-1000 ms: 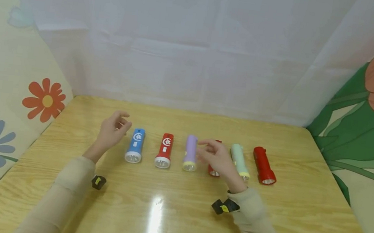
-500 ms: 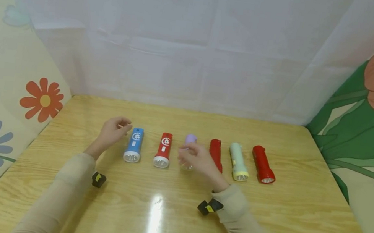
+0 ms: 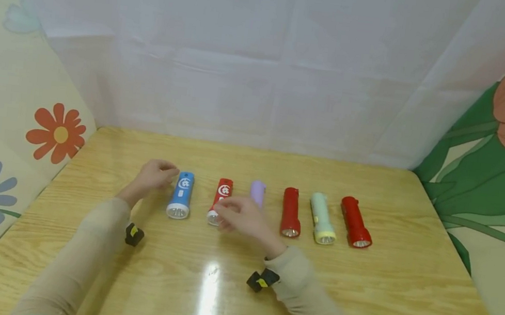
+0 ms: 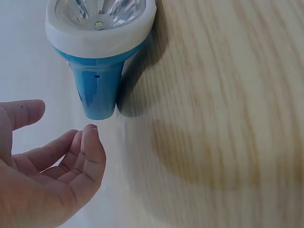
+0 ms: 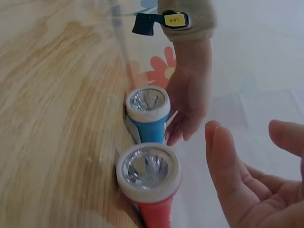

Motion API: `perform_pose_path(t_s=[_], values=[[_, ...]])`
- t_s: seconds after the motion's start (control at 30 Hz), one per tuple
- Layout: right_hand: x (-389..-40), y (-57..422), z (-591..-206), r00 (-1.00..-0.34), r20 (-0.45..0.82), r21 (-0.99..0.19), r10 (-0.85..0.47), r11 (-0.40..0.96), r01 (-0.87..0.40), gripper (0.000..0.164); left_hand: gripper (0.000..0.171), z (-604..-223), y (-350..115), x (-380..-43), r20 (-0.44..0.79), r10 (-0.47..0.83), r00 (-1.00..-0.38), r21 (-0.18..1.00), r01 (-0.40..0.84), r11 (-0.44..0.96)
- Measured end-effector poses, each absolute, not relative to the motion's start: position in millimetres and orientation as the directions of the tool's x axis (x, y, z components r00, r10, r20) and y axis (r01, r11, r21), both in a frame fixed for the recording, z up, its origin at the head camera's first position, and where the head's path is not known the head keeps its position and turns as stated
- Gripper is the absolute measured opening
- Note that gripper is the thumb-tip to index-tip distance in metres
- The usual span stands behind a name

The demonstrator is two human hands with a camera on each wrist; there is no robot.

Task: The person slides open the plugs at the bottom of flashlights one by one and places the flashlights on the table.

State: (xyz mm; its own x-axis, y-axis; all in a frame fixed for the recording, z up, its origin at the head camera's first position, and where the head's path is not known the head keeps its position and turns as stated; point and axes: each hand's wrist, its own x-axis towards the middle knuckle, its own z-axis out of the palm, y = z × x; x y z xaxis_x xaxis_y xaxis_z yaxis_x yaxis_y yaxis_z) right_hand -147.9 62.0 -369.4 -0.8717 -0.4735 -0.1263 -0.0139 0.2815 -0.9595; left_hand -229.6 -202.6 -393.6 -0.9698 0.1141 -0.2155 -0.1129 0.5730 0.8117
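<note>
Your left hand (image 3: 152, 176) and right hand (image 3: 245, 220) are hanging relaxed and empty, the left just beside the blue flashlight's (image 3: 181, 194) tail end, the right near the red-and-white flashlight (image 3: 224, 190), though I can't quite tell whether it is touching. Both flashlights are lying on the desk (image 3: 163, 282) in a row with four more flashlights (image 3: 291, 211), the spacing presumably keeping each barrel easy to grip.

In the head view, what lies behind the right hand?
Parts of the white-headed red flashlight and the far end of the purple flashlight show. The right hand covers the rest of both, including the purple one's near end.
</note>
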Motion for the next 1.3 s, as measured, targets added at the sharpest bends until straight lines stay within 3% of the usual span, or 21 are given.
perform_pose_path(t_s=[0.33, 0.67, 0.83, 1.03, 1.3], values=[[-148.6, 32.9, -384.3, -0.853, -0.253, -0.944, -0.456, 0.31, 0.114, 0.039, 0.049, -396.2, -202.3, -235.2, -0.24, 0.148, -0.959, 0.779, -0.099, 0.619], [-147.5, 11.8, -388.1, -0.852, -0.261, -0.913, -0.454, 0.403, 0.065, 0.046, 0.052, -395.5, -202.0, -240.0, -0.245, 0.166, -0.955, 0.782, -0.093, 0.616], [-146.8, 2.5, -390.4, -0.866, -0.244, -0.902, -0.436, 0.431, 0.037, 0.041, 0.051, -393.5, -203.0, -242.4, -0.232, 0.179, -0.956, 0.781, -0.074, 0.62], [-145.8, -6.7, -391.9, -0.855, -0.277, -0.894, -0.439, 0.444, 0.062, 0.021, 0.046, -396.0, -203.9, -244.1, -0.23, 0.189, -0.955, 0.792, -0.071, 0.607], [-142.8, -14.7, -394.3, -0.861, -0.333, -0.892, -0.384, 0.425, 0.156, 0.026, 0.04, -399.6, -205.6, -243.4, -0.244, 0.223, -0.944, 0.785, -0.057, 0.617]])
